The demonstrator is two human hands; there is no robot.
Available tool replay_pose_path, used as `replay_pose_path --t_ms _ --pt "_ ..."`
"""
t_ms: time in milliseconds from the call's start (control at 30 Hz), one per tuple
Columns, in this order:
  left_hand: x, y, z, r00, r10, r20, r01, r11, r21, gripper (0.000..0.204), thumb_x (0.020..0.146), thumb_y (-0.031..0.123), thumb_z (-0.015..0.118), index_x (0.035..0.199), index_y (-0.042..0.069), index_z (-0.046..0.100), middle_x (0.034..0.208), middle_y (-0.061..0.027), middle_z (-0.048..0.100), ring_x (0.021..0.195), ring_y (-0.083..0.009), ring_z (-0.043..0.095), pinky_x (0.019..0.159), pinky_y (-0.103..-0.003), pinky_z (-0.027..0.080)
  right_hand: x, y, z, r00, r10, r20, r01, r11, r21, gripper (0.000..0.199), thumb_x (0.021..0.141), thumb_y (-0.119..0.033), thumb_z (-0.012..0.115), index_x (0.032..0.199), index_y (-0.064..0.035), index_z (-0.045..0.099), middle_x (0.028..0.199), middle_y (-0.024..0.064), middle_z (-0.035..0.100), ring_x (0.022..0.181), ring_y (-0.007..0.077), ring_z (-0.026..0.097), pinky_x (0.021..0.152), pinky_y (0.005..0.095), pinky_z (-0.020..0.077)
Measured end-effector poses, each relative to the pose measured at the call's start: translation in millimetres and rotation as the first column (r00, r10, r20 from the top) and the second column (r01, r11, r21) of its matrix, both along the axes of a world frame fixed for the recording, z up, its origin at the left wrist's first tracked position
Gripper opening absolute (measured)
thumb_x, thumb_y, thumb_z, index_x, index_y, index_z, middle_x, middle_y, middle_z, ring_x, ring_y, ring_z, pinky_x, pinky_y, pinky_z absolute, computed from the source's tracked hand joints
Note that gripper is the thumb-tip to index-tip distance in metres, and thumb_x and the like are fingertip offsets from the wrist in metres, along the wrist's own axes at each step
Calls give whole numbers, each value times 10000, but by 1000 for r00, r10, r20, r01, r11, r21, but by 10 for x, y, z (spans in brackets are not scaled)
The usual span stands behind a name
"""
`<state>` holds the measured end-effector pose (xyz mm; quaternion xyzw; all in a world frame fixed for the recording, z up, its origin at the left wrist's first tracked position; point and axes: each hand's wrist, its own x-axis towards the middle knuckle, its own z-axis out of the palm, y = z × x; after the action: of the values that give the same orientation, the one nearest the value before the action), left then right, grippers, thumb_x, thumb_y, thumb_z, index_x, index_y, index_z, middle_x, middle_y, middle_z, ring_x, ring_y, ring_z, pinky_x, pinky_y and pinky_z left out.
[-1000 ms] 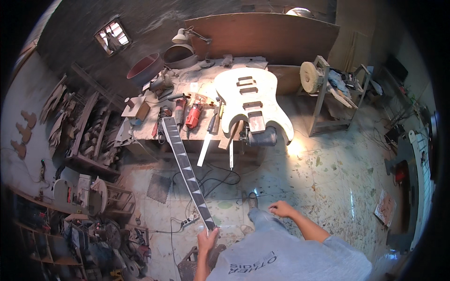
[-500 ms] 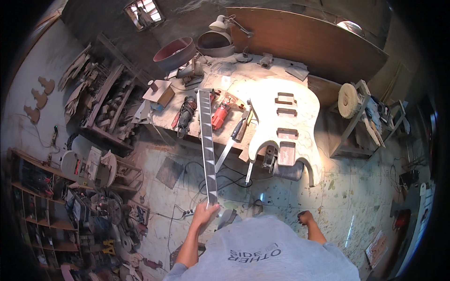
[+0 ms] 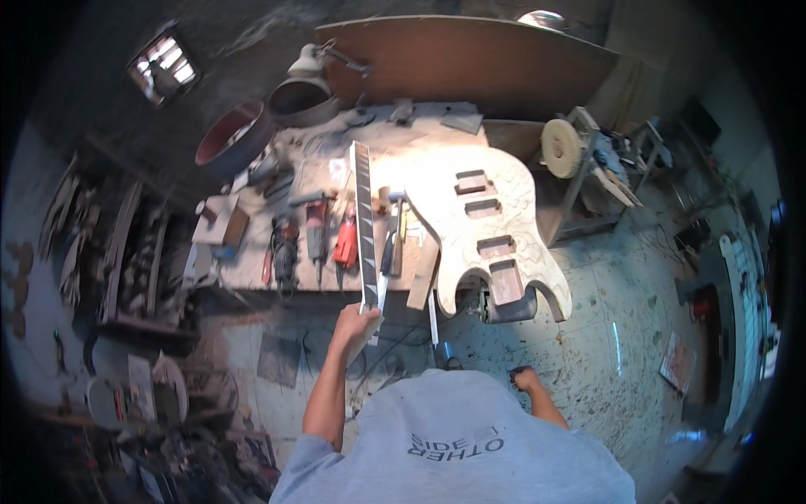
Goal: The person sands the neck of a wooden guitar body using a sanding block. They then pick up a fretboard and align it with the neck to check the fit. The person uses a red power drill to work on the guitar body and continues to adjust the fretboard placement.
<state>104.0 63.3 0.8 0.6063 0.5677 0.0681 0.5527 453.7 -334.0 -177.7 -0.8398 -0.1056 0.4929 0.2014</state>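
My left hand (image 3: 359,321) is closed around the end of a guitar neck (image 3: 365,218). The neck has a dark fingerboard, pale triangular inlays and light edges, and points away from me over the workbench (image 3: 243,273). To its right, a pale wooden electric guitar body (image 3: 516,214) with several routed cavities overhangs the bench's front edge, apart from the neck. My right hand (image 3: 524,378) hangs low by my side, curled into a fist, touching neither piece; nothing shows in it. Beside the neck lie a red power tool (image 3: 345,244) and a dark-handled tool (image 3: 388,252).
More power tools (image 3: 285,252) lie on the bench's left part, near a wooden block (image 3: 222,225). Drum-shaped containers (image 3: 235,139) and a desk lamp (image 3: 308,60) stand at the back left. A buffing wheel (image 3: 562,149) on a wooden stand is at the right.
My view has swung to the right, so the bench and its tools sit farther left. My left hand has gone forward with the guitar neck, nearer the bench edge. The right fist stays low.
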Motion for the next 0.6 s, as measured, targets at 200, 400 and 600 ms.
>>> replay_pose_path --t_ms 200,400,600 --pt "310 786 -737 963 -143 227 185 966 -179 306 913 244 760 1054 -24 716 859 -156 741 668 -256 741 602 -392 595 -732 -239 222 974 -225 -23 226 973 49 315 942 -128 645 1198 38 724 929 131 764 674 160 694 563 320 524" --pt "316 1087 -726 930 -202 308 290 917 -274 227 943 198 728 1033 -6 688 881 -139 730 681 -243 721 599 -393 560 -1625 -628 391 939 -339 56 339 941 14 223 915 -134 679 1027 40 761 808 134 733 710 218 718 600 370 539" --pt "305 1222 -1009 929 -265 257 318 928 -195 274 933 227 752 1062 -11 716 887 -127 746 712 -230 737 667 -378 572 -2310 -967 287 921 -375 109 387 914 -125 199 846 -163 720 887 21 782 867 147 775 793 268 727 740 415 555"
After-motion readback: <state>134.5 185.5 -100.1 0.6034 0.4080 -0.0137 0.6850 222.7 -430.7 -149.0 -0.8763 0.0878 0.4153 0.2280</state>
